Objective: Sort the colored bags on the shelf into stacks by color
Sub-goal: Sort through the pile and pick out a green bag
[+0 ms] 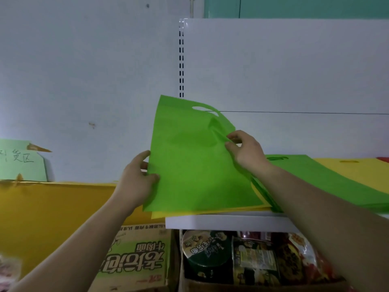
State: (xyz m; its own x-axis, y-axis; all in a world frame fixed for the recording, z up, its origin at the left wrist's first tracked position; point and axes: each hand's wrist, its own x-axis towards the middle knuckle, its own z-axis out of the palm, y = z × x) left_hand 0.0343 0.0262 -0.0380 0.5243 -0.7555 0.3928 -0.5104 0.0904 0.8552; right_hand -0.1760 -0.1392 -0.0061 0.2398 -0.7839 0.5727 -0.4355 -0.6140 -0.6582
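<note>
A bright green bag (189,157) with a cut-out handle is tilted up off the white shelf (221,221). My left hand (137,182) grips its lower left edge, thumb on the front. My right hand (245,151) pinches its right edge just below the handle. Under it a yellow bag (210,210) lies flat at the shelf's left end. To the right lies a stack of green bags (328,182), then a yellow stack (357,173). A sliver of red bag (384,159) shows at the far right.
The shelf's white back panel (284,66) and slotted upright (181,60) stand behind the bags. A yellow cardboard box (52,211) is on the left, a green noodle carton (139,256) below it. Snack packets (252,258) fill a box under the shelf.
</note>
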